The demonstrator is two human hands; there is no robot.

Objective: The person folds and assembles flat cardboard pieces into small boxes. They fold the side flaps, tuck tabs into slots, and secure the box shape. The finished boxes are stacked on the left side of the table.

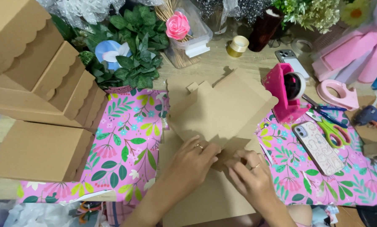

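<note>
In the middle of the table lies a flat piece of brown cardboard (pixel 222 111), a box cut-out that is not yet fully folded. It is plain kraft colour, matte, with several panels, small tabs at its top edge and a scalloped edge at its right side. Some panels stand up a little, tilted, and the lower part lies flat toward the person.

The left hand (pixel 194 157) rests on the lower centre of the cardboard, fingers bent and pressing down on a flap; it has a ring on one finger. The right hand (pixel 249 172) is just beside it, at 3 o'clock from the left hand, and pinches a small folded flap between thumb and fingers in a narrow grip.

Under the cardboard is a pink floral paper (pixel 129 143). At 9 o'clock stand finished brown boxes (pixel 37 84) with scalloped lids, stacked. At 2 o'clock is a pink tape dispenser (pixel 285 90), at 3 o'clock a phone (pixel 318 147) and green scissors (pixel 333 132).
</note>
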